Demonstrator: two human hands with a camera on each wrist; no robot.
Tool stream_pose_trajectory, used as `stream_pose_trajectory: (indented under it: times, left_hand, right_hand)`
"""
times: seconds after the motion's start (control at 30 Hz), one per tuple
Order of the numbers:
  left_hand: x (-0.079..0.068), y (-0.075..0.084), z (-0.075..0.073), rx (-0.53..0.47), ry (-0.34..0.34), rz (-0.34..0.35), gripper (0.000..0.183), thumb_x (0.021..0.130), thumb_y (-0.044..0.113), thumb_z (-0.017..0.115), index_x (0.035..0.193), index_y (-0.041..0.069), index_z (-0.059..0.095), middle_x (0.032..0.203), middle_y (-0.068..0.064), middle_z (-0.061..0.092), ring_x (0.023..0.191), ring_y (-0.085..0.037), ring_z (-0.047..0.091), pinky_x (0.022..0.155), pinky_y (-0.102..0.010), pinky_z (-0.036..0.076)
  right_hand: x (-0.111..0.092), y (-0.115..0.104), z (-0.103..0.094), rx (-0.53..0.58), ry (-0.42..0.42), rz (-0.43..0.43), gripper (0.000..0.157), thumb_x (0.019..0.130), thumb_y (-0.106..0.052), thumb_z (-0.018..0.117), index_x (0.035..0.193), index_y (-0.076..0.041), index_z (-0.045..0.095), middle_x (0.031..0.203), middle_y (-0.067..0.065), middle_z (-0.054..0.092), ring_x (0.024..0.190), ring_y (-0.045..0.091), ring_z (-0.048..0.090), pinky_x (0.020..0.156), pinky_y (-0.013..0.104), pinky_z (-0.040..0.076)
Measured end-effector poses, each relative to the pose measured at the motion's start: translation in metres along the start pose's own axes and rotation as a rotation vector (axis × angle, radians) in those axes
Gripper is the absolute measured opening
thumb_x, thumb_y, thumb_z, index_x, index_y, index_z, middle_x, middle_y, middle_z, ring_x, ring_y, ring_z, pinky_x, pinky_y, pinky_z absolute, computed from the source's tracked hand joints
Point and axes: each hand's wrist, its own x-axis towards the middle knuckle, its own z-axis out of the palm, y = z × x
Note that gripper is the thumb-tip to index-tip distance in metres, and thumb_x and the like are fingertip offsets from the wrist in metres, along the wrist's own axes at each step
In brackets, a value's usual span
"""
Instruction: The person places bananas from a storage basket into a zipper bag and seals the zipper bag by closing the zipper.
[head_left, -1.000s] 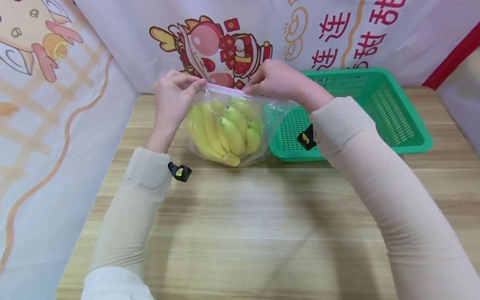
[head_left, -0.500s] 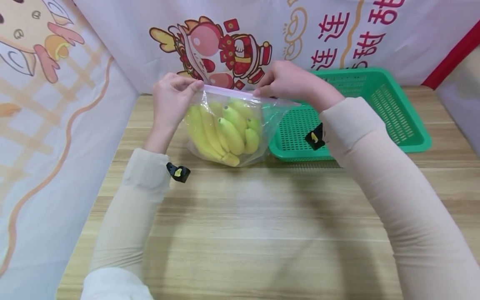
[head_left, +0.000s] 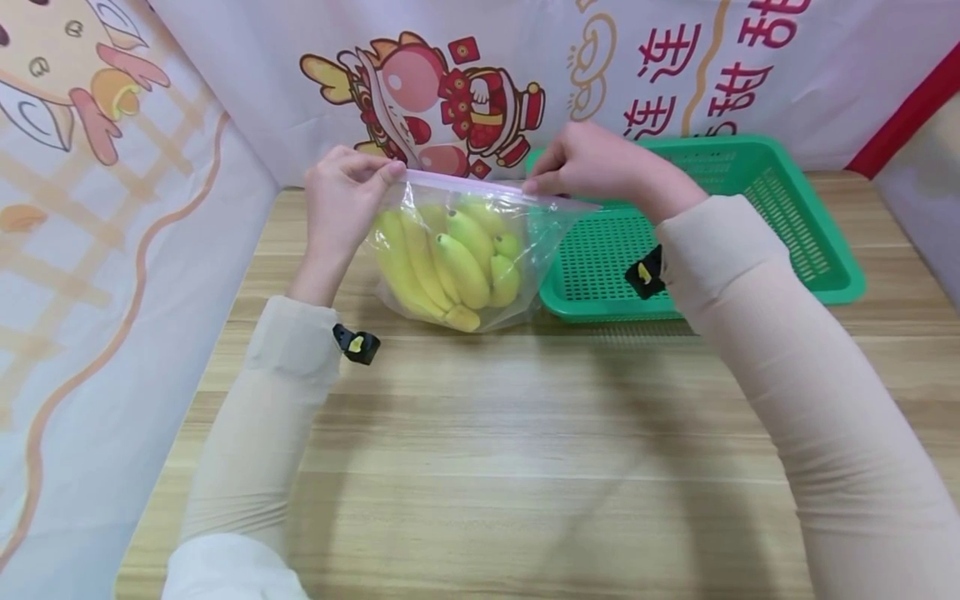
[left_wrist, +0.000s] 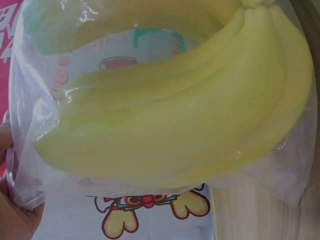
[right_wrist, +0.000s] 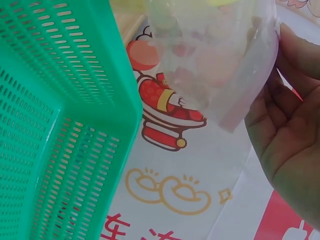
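Note:
A clear zip bag (head_left: 536, 242) with a pinkish top strip stands upright on the table, a bunch of yellow bananas (head_left: 467, 271) inside it. My left hand (head_left: 341, 204) pinches the bag's top left corner between thumb and fingers. Toward the right end of the strip, my right hand (head_left: 592, 171) pinches the edge, the bag's corner sticking out past it. In the left wrist view the bananas (left_wrist: 190, 120) fill most of the picture through the film. The right wrist view shows the thumb and fingers of the right hand (right_wrist: 295, 115) at the strip.
A green plastic basket (head_left: 821, 242) with slotted walls stands to the right, behind the right forearm and close beside the bag. A printed cloth (head_left: 277, 92) hangs behind the wooden table (head_left: 480, 450), and another at the left.
My right hand has slid to the right along the bag's top strip, away from my left hand. The left hand shifts only slightly left and keeps its pinch on the corner.

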Motion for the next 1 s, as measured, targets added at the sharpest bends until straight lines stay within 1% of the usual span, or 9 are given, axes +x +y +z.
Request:
stream_pose_trajectory:
  times: [0.1,0.17,0.33,0.43,0.67,0.77,0.87,1.0]
  left_hand:
    - [0.0,-0.001,0.0,0.001,-0.002,-0.007,0.032,0.082,0.031,0.073,0.1,0.004,0.075,0.081,0.012,0.054,0.078,0.002,0.045,0.075,-0.016,0.038]
    - [0.0,-0.002,-0.001,0.006,0.001,-0.004,0.032,0.082,0.031,0.073,0.1,0.004,0.075,0.081,0.012,0.054,0.077,0.002,0.045,0.075,-0.016,0.037]
    - [-0.001,-0.003,0.0,0.014,0.008,0.009,0.032,0.082,0.032,0.073,0.099,0.004,0.075,0.083,0.011,0.055,0.078,0.002,0.044,0.075,-0.016,0.036]
    - [-0.001,-0.004,0.0,0.013,0.01,0.011,0.033,0.082,0.032,0.072,0.099,0.004,0.075,0.083,0.011,0.054,0.079,0.002,0.044,0.076,-0.016,0.037]
    - [0.0,-0.007,-0.002,0.022,0.002,-0.003,0.033,0.083,0.032,0.071,0.101,0.004,0.074,0.083,0.012,0.051,0.079,0.001,0.043,0.076,-0.016,0.035]
    - [0.0,-0.009,-0.003,0.022,0.003,-0.011,0.033,0.084,0.033,0.07,0.101,0.005,0.074,0.084,0.013,0.052,0.08,0.001,0.044,0.075,-0.015,0.037]
    - [0.001,-0.012,-0.005,0.017,0.021,-0.01,0.031,0.085,0.031,0.07,0.1,0.004,0.075,0.084,0.011,0.053,0.079,0.003,0.046,0.075,-0.015,0.04]
    - [0.001,-0.017,-0.006,0.029,0.036,-0.011,0.029,0.085,0.029,0.07,0.1,0.005,0.075,0.085,0.01,0.054,0.079,0.004,0.046,0.078,-0.015,0.041]
  right_hand:
    - [0.0,0.003,0.001,-0.01,0.009,-0.012,0.035,0.095,-0.034,0.056,0.112,-0.008,0.072,0.091,0.006,0.071,0.071,0.012,0.05,0.064,0.026,0.04]
    - [-0.001,0.005,0.001,-0.014,0.012,-0.014,0.035,0.095,-0.034,0.056,0.112,-0.008,0.072,0.093,0.006,0.071,0.071,0.013,0.049,0.064,0.026,0.04]
    - [-0.003,0.011,0.001,0.004,0.011,-0.007,0.036,0.096,-0.034,0.054,0.113,-0.007,0.071,0.106,0.011,0.07,0.082,0.016,0.052,0.073,0.028,0.043]
    - [-0.004,0.015,0.001,0.021,0.007,-0.004,0.037,0.096,-0.034,0.053,0.114,-0.007,0.071,0.109,0.013,0.069,0.087,0.018,0.052,0.076,0.03,0.044]
    - [-0.006,0.023,0.001,0.045,0.022,0.003,0.036,0.096,-0.032,0.054,0.112,-0.006,0.071,0.111,0.013,0.069,0.089,0.018,0.055,0.079,0.031,0.046]
    - [-0.008,0.026,0.001,0.056,0.03,0.015,0.036,0.096,-0.032,0.054,0.113,-0.005,0.071,0.115,0.015,0.068,0.096,0.02,0.056,0.087,0.036,0.047]
    - [-0.01,0.028,0.001,0.061,0.04,0.024,0.036,0.096,-0.031,0.054,0.114,-0.004,0.07,0.118,0.015,0.067,0.1,0.022,0.058,0.091,0.039,0.048]
    - [-0.01,0.029,0.004,0.094,0.03,0.028,0.037,0.096,-0.031,0.054,0.115,-0.003,0.069,0.119,0.016,0.067,0.1,0.023,0.06,0.094,0.042,0.049]
